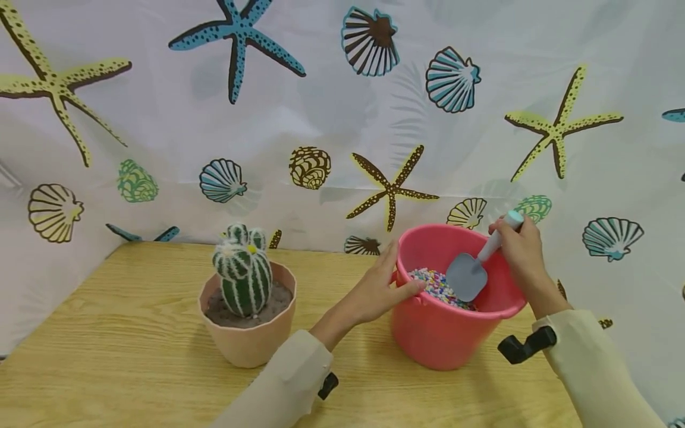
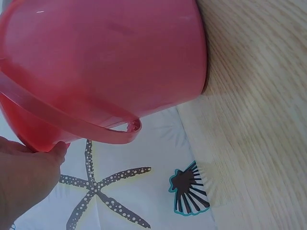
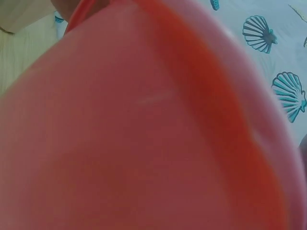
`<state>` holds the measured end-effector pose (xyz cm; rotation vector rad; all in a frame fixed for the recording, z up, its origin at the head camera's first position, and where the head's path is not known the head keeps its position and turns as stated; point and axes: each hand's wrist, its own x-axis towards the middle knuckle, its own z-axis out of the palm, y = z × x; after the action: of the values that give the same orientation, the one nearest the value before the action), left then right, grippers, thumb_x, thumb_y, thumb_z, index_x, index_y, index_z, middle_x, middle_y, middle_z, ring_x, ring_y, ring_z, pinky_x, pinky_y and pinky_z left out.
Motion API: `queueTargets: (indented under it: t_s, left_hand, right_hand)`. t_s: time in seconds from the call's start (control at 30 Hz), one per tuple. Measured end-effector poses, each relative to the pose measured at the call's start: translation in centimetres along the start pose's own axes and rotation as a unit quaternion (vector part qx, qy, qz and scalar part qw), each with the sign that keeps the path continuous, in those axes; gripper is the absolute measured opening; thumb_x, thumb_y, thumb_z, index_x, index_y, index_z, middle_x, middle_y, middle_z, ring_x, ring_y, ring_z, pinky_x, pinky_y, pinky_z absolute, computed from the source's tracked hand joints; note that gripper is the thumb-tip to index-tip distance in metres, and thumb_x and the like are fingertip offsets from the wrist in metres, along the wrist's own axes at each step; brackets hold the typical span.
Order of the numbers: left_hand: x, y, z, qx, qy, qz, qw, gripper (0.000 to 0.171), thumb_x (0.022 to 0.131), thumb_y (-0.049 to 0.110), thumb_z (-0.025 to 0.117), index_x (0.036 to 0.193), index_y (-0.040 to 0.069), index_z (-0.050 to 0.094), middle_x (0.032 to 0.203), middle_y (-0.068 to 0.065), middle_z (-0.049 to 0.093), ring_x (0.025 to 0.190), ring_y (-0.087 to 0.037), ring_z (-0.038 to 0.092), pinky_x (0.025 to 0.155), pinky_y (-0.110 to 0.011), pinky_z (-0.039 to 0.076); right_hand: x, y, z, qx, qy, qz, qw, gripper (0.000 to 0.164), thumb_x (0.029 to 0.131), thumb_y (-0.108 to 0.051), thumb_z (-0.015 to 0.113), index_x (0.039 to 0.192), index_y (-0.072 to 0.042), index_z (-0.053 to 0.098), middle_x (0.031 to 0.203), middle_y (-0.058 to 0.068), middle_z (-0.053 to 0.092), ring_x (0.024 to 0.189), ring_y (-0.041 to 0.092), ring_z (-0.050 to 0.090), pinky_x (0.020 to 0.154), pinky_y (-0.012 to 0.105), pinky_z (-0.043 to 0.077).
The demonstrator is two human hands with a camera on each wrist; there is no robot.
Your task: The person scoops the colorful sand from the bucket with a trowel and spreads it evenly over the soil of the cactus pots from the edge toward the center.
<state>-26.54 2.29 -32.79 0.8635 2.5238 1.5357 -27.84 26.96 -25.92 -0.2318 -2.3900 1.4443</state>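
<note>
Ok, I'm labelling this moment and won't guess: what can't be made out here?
Head view: the floor of the pink bucket, hidden by multicoloured beads and the near wall; single beads' exact shapes, too small.
Left wrist view: part of the left hand, cut off by the left edge.
Right wrist view: the grey shovel's blade, hidden by the bucket's wall.

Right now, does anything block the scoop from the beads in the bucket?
Nothing visible does. The right hand holds the gray scoop inside the pink bucket, right by the beads; the left hand is at the rim, off to the side.
</note>
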Motion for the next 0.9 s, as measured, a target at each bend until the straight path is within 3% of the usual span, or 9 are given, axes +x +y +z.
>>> queueTargets:
  t_s: [0.1, 0.2, 0.47, 0.6, 0.7, 0.9]
  left_hand:
    - [0.1, 0.1, 0.0, 0.000, -0.001, 0.003, 1.0000, 0.095, 0.088, 0.048, 0.061, 0.155, 0.017, 0.000, 0.162, -0.001, 0.004, 0.147, -0.024, 0.017, 0.104, -0.044, 0.042]
    - [0.2, 0.2, -0.1, 0.002, -0.002, 0.006, 1.0000, 0.096, 0.088, 0.048, 0.062, 0.155, 0.016, 0.000, 0.162, -0.002, 0.004, 0.146, -0.025, 0.018, 0.105, -0.044, 0.041]
    - [0.3, 0.1, -0.1, 0.008, -0.003, 0.008, 0.9999, 0.097, 0.088, 0.050, 0.061, 0.154, 0.016, -0.001, 0.162, -0.001, 0.005, 0.147, -0.024, 0.018, 0.107, -0.045, 0.039]
    - [0.3, 0.0, -0.2, 0.013, -0.005, 0.004, 0.9999, 0.100, 0.086, 0.054, 0.061, 0.154, 0.016, -0.001, 0.162, -0.001, 0.004, 0.147, -0.023, 0.014, 0.110, -0.047, 0.034]
    - [0.3, -0.1, -0.4, 0.018, -0.009, 0.000, 0.9998, 0.101, 0.086, 0.056, 0.061, 0.154, 0.016, -0.001, 0.162, -0.002, 0.004, 0.148, -0.024, 0.011, 0.112, -0.048, 0.031]
    - [0.2, -0.2, -0.9, 0.018, -0.025, 0.015, 0.9994, 0.097, 0.086, 0.046, 0.066, 0.155, 0.018, 0.004, 0.162, -0.002, 0.007, 0.148, -0.023, 0.012, 0.110, -0.047, 0.034]
  right_hand:
    - [-0.1, 0.2, -0.1, -0.043, 0.013, 0.000, 0.999, 0.044, 0.100, -0.035, 0.039, 0.124, 0.001, 0.047, 0.120, 0.018, 0.055, 0.103, 0.024, 0.053, 0.085, 0.027, 0.044]
    - [-0.1, 0.2, -0.2, -0.073, 0.014, -0.009, 0.997, 0.046, 0.100, -0.036, 0.040, 0.125, 0.002, 0.048, 0.121, 0.020, 0.057, 0.104, 0.027, 0.055, 0.084, 0.028, 0.045]
    - [-0.1, -0.1, 0.2, -0.062, 0.031, -0.059, 0.996, 0.042, 0.102, -0.029, 0.039, 0.127, 0.005, 0.042, 0.125, 0.022, 0.059, 0.118, 0.032, 0.056, 0.100, 0.042, 0.046]
    - [-0.1, -0.1, 0.6, -0.045, 0.032, -0.068, 0.996, 0.039, 0.102, -0.024, 0.038, 0.126, 0.006, 0.037, 0.125, 0.023, 0.060, 0.120, 0.029, 0.054, 0.098, 0.035, 0.047]
    - [-0.1, 0.2, 0.7, -0.047, 0.037, -0.056, 0.997, 0.039, 0.102, -0.027, 0.037, 0.126, 0.005, 0.038, 0.123, 0.022, 0.061, 0.115, 0.028, 0.056, 0.089, 0.026, 0.047]
    - [0.2, 0.5, 1.0, -0.015, 0.016, -0.006, 1.000, 0.047, 0.104, -0.032, 0.033, 0.133, 0.003, 0.033, 0.126, 0.021, 0.057, 0.102, 0.020, 0.058, 0.087, 0.022, 0.051]
